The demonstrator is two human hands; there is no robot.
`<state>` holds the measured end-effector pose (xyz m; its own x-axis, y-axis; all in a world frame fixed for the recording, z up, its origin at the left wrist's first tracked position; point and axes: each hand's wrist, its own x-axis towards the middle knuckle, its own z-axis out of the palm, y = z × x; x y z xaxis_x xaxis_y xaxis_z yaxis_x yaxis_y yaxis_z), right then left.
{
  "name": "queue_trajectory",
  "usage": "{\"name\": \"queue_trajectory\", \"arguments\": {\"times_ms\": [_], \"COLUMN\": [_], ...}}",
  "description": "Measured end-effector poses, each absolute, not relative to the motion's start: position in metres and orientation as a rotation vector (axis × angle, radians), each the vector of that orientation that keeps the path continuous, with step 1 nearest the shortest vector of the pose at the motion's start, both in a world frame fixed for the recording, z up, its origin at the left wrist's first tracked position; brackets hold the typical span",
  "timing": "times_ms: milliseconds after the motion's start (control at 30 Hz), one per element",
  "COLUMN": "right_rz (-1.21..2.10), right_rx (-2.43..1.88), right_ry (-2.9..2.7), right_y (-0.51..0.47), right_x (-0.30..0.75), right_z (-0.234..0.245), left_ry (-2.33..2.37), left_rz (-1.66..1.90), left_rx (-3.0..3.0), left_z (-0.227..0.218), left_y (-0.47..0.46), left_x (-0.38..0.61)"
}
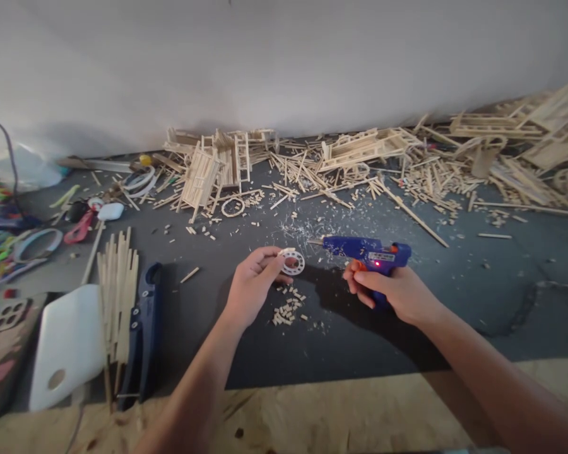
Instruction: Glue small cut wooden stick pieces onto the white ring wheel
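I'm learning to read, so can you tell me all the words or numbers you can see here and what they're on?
No words or numbers here can be read.
Blue glue gun in the right hand: a small label on its side, too blurred to read.
Small white ring in the left hand: no writing shows.
Blue cutter beside the bundle of sticks: no writing shows.

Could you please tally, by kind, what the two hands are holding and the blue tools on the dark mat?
Blue glue guns: 1, in the right hand, glue gun
Small wheel rings: 1, in the left hand, ring
Blue cutters: 1, lying at left
Total: 3
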<state>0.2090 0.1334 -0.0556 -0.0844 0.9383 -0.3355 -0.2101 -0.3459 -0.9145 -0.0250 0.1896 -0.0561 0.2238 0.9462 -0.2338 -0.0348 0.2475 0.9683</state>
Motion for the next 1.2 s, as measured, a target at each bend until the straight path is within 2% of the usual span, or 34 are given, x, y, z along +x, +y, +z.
{"name": "queue_trajectory", "arguments": {"times_ms": [1200], "right_rz": [1.567], "right_rx": [-1.123], "right_ry": [-0.874], "right_y": [0.130], "right_x": [0.192], "right_z": [-0.062], "left_ry": [0.783], "left_rz": [0.777], "left_rx": [0.925], "left_z": [-0.045], "left_y": [0.179], "left_x": [-0.015]}}
